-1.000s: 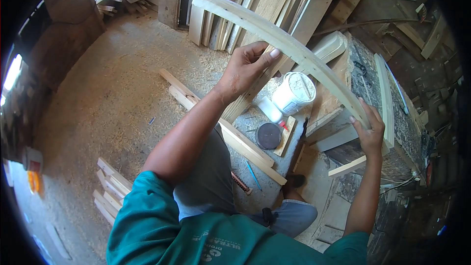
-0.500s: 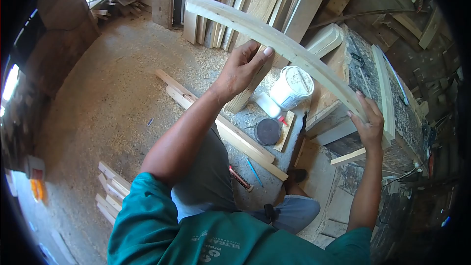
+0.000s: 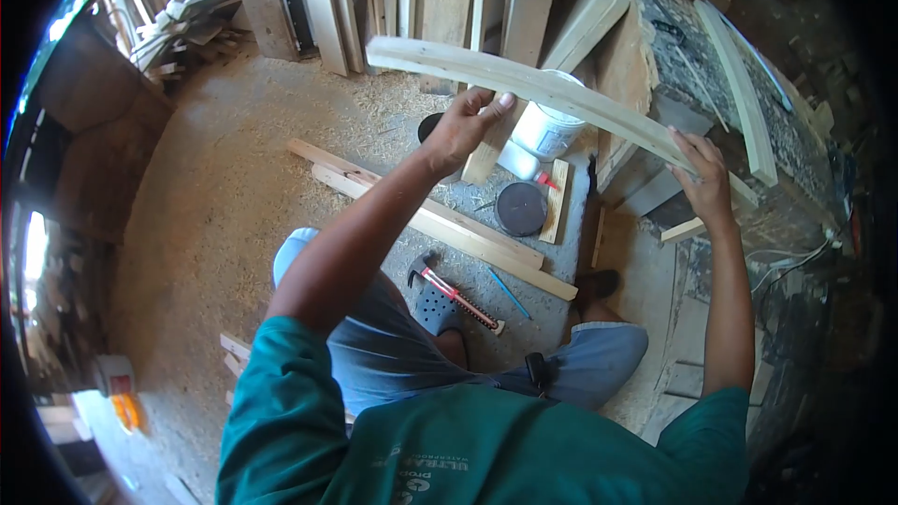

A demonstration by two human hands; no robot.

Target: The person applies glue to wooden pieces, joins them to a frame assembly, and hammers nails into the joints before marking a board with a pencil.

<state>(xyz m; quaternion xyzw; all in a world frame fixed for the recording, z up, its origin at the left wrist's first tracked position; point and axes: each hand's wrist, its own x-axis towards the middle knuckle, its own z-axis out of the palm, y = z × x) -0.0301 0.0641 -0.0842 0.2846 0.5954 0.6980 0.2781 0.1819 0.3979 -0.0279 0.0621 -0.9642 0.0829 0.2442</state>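
A curved wooden rail (image 3: 561, 93) is held up in front of me, bowing from upper left down to the right. My left hand (image 3: 461, 131) is closed on it left of its middle, thumb on the near face. A short wooden block (image 3: 487, 155) slants down beside that hand and meets the rail's underside. My right hand (image 3: 703, 178) grips the rail's right end, fingers over the top. Behind and below the rail stand a white bucket (image 3: 550, 137), a white bottle with a red cap (image 3: 517, 161) and a dark round container (image 3: 521, 209).
Long wooden strips (image 3: 449, 227) lie across the floor. A claw hammer (image 3: 453, 292) and a blue pencil (image 3: 510, 295) rest near my feet. At right, a rough workbench (image 3: 683, 79) carries another curved piece (image 3: 741, 98). Boards (image 3: 444, 0) lean at the back; sawdust covers the floor.
The rail's left end has dropped, and its right end is slightly higher and farther right, so it tilts less. My view has shifted, showing the hammer's head and a shoe.
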